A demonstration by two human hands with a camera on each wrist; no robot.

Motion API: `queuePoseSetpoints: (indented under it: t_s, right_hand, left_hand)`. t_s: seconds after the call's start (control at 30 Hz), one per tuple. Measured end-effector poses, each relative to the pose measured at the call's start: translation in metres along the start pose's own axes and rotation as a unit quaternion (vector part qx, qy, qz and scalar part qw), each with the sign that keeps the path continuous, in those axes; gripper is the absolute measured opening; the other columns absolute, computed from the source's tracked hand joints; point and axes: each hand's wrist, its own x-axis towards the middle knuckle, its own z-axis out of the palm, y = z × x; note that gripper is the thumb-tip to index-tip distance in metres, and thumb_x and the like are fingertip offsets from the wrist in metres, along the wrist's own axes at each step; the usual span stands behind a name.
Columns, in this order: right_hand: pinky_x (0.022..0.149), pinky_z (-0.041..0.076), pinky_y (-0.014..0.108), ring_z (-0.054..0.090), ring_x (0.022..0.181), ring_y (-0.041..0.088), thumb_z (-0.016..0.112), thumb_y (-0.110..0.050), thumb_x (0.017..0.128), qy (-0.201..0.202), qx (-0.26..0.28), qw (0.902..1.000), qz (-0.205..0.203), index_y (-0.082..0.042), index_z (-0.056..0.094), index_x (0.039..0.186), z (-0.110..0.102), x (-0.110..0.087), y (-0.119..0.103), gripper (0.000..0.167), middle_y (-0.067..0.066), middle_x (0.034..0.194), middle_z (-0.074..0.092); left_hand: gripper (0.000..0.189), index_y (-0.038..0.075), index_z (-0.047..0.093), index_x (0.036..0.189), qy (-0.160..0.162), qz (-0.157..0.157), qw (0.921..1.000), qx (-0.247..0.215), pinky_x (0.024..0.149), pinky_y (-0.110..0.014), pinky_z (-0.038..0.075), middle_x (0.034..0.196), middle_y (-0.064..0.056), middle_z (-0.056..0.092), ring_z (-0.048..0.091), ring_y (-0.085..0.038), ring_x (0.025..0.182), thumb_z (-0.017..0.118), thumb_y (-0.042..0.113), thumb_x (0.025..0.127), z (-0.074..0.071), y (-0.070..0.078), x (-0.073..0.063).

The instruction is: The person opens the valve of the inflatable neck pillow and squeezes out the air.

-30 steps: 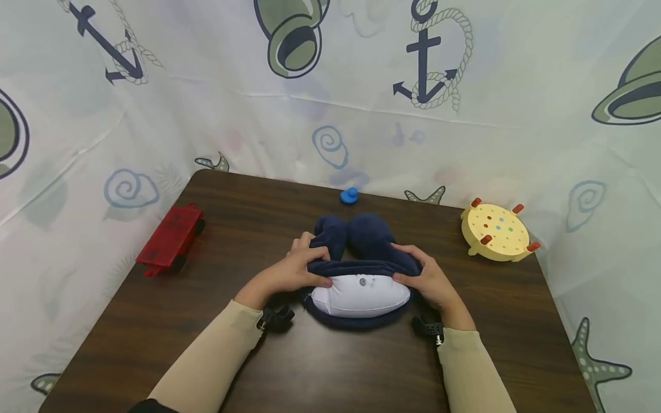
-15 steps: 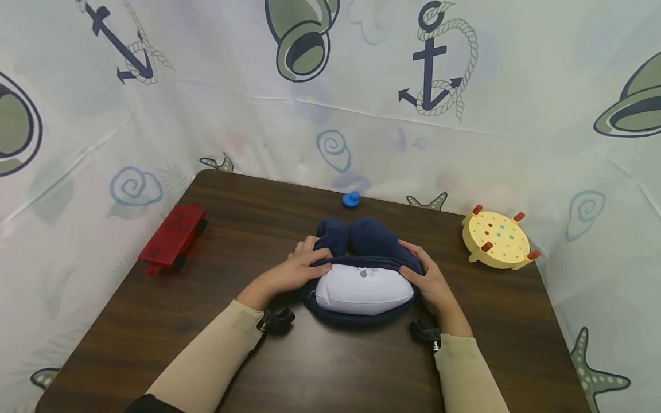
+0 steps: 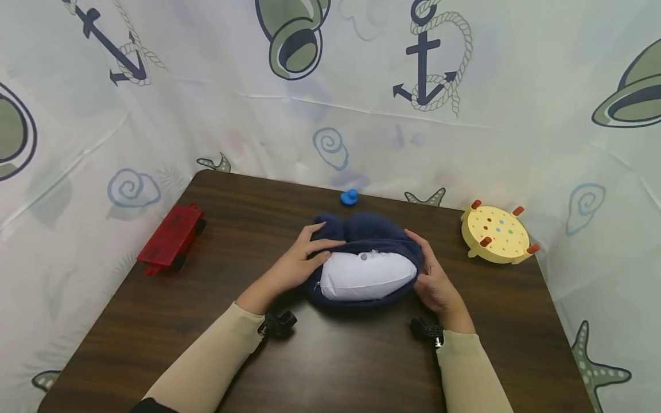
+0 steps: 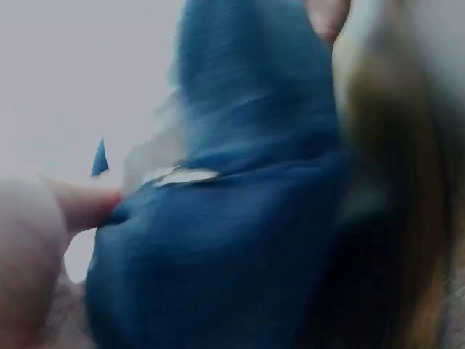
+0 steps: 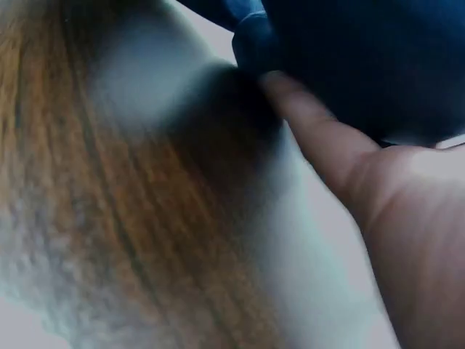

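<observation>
Left hand (image 3: pixel 296 261) and right hand (image 3: pixel 438 284): you grip opposite sides of the navy cushion (image 3: pixel 376 228) | over mid counter (image 3: pixel 330 361) | risk: uneven squeezing could push the exposed white insert (image 3: pixel 366 277) out

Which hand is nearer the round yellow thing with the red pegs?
Right. The right hand holds the navy cushion on its right, left of the yellow thing; the left hand is farther away, on the cushion's left.

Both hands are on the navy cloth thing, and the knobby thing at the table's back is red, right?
Nearly! The knobby thing is blue, not red, as the head view shows. The left hand and right hand are on the navy cloth thing.
</observation>
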Motion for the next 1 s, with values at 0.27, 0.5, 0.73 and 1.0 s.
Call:
queuePoseSetpoints:
  t_s: [0.27,0.5,0.73,1.0]
  right_hand:
    - [0.111,0.049,0.03,0.053,0.139,0.027,0.087,0.003,0.087,0.066,-0.133,0.9854,0.083,-0.027,0.035,0.167,-0.002,0.006,0.0,0.1,0.009,0.161,0.043]
    - [0.11,0.049,0.03,0.061,0.133,0.023,0.086,0.011,0.083,0.091,-0.136,0.9844,0.064,-0.013,0.046,0.159,-0.008,0.005,0.004,0.09,0.007,0.155,0.057]
    - [0.112,0.048,0.024,0.061,0.137,0.015,0.087,0.009,0.083,0.106,-0.129,0.9847,0.048,-0.021,0.06,0.127,-0.004,0.002,0.004,0.059,-0.002,0.153,0.063]
    - [0.113,0.046,0.023,0.059,0.14,0.014,0.088,0.006,0.084,0.104,-0.146,0.982,0.058,-0.021,0.062,0.121,-0.003,0.001,0.002,0.053,-0.005,0.15,0.066]
  left_hand:
    - [0.093,0.042,0.054,0.158,-0.118,-0.007,0.9866,0.113,0.124,-0.079,0.024,0.183,-0.004,-0.017,0.008,-0.047,0.164,0.093,0.066,0.076,0.012,-0.005,-0.005]
    - [0.044,0.038,0.078,0.113,-0.043,0.037,0.9932,0.101,0.119,-0.066,0.034,0.176,-0.015,0.019,0.019,-0.04,0.151,0.1,0.048,0.076,0.018,-0.01,0.003]
    - [0.034,0.03,0.082,0.113,-0.037,0.059,0.9934,0.092,0.12,-0.065,0.032,0.173,-0.017,0.024,0.018,-0.042,0.155,0.097,0.039,0.083,0.015,-0.015,0.006]
    - [0.037,0.026,0.084,0.119,-0.037,0.077,0.9931,0.081,0.117,-0.061,0.033,0.171,-0.02,0.027,0.021,-0.041,0.151,0.096,0.033,0.085,0.012,-0.013,0.005]
